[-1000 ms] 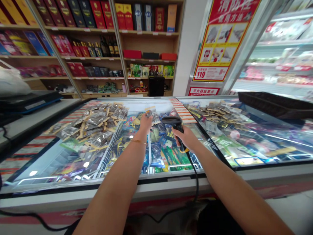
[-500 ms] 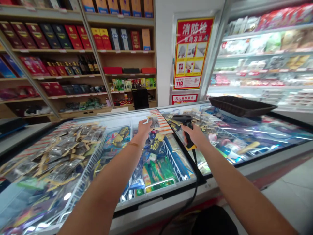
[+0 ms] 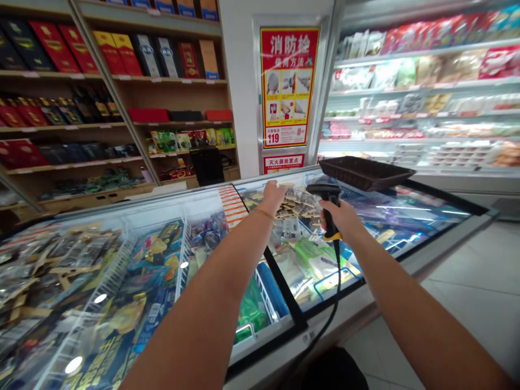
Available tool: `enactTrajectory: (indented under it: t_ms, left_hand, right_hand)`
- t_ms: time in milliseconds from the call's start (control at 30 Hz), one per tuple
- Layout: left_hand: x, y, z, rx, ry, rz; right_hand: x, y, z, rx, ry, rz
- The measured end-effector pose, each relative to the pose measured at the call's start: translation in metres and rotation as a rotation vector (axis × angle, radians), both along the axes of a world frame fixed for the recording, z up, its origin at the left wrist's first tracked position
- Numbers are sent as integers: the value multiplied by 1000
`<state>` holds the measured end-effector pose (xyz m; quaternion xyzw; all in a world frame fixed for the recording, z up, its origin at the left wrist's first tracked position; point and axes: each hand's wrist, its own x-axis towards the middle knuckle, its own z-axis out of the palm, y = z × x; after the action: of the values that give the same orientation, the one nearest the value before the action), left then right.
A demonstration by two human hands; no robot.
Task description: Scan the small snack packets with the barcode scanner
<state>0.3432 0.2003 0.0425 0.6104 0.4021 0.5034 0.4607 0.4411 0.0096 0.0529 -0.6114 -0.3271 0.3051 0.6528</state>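
My left hand [image 3: 273, 197] reaches far over the chest freezer [image 3: 264, 346]. Its fingers are closed on a small clear packet [image 3: 290, 192] at the edge of a pile of similar packets [image 3: 303, 203] lying on the right glass lid. Just right of that pile, my right hand [image 3: 344, 219] grips the handle of a black barcode scanner [image 3: 325, 190] with a yellow band. The scanner's head points left toward the packets. Its black cable [image 3: 337, 287] hangs down past the freezer's front edge.
A black mesh tray [image 3: 365, 171] sits on the freezer's far right corner. Another heap of packets [image 3: 44, 260] covers the left lid. Behind are wooden shelves of boxed goods [image 3: 122, 54], a red poster [image 3: 287, 86] and an open chilled display [image 3: 426, 97] on the right.
The view has swung right. Both hands moved from over the middle freezer section to the right lid, carrying the packet and the scanner to the pile there.
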Motion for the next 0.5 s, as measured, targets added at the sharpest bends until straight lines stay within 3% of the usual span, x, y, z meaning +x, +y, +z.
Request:
enactTrajectory:
  t_ms: [100,233,367,500]
  left_hand:
    - [-6,0,-2,46,105,19]
    - [-45,3,-8,64,143,35]
    - [-114,5,-14,45,170,141]
    - [-202,-3,-16,-4,242,277]
  right_hand:
    - [-6,7,-6,-2,9,27]
    - [-32,17,-12,-22,9,95]
    - [-76,25,-12,-19,5,162]
    - [-133,29,-10,-17,3,253]
